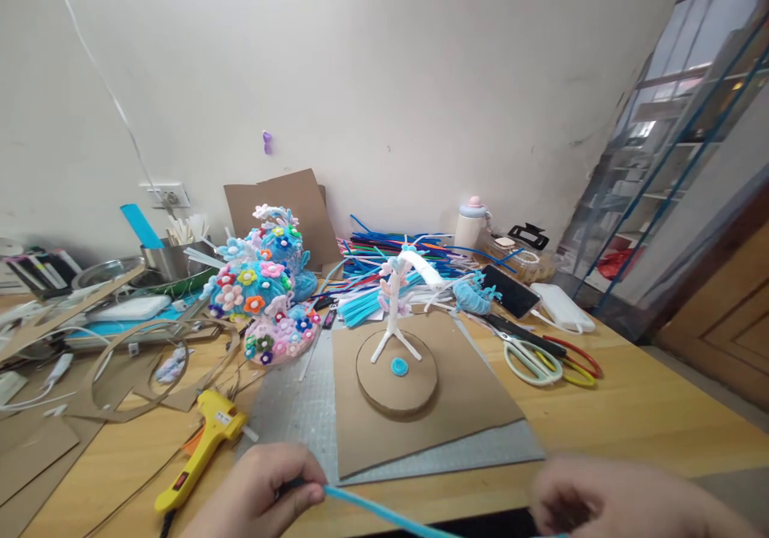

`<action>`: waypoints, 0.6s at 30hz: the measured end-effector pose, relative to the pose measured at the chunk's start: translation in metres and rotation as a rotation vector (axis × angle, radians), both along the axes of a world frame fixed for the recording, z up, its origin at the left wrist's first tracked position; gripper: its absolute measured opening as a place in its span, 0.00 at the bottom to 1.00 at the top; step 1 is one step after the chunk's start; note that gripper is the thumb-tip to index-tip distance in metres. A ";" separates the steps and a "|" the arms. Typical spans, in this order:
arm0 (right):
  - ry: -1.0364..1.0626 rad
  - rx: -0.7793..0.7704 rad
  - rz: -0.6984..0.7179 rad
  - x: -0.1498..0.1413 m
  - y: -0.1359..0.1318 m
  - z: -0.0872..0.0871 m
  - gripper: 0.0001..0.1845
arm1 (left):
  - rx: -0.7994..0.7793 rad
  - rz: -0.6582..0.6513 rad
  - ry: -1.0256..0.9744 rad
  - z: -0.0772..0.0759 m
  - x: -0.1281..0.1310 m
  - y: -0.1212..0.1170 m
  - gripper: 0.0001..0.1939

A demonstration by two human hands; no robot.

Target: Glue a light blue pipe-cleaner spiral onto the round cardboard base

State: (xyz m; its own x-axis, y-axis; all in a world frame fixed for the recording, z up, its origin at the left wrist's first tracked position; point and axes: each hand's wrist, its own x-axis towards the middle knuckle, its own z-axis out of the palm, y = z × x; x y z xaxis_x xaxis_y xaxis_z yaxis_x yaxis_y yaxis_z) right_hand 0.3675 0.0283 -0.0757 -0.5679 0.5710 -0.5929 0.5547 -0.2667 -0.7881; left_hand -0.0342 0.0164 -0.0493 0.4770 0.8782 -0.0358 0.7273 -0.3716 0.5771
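Note:
Between thumb and fingers, my left hand [273,490] pinches one end of a light-blue pipe cleaner [384,511], which runs down to the right past the bottom edge. My right hand [618,494], blurred, is closed near the bottom right, with a bit of the same blue at its fingers. Ahead lies a round cardboard disc [372,390] on a larger cardboard sheet [481,410]. A white pipe-cleaner stand [394,306] with splayed feet rises from the disc, its curved top carrying small pink and blue pieces. A flat blue coil [400,367] rests in front of its feet.
A yellow glue gun [210,446] lies at the left, near cut cardboard rings [102,386]. Flower-covered pipe-cleaner work [255,290] stands behind it. Bundled pipe cleaners [360,306] lie at the back. Scissors [532,362], a phone [509,290] and a white power bank [565,307] are at right.

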 end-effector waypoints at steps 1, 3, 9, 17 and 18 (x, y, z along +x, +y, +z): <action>0.003 0.115 0.021 -0.013 -0.002 -0.001 0.12 | 0.021 -0.041 -0.002 -0.001 0.008 0.000 0.09; 0.129 0.173 -0.079 -0.048 -0.004 0.000 0.18 | 0.061 -0.122 0.022 -0.001 0.030 0.001 0.08; 0.433 0.049 -0.271 -0.131 0.008 -0.013 0.28 | 0.103 -0.049 0.050 -0.004 0.083 0.026 0.05; 0.594 0.003 -0.555 -0.125 0.018 -0.040 0.30 | 0.157 0.465 -0.039 -0.034 0.051 0.160 0.13; 0.587 0.004 -0.562 -0.125 0.017 -0.040 0.28 | 0.154 0.508 -0.012 -0.039 0.050 0.175 0.14</action>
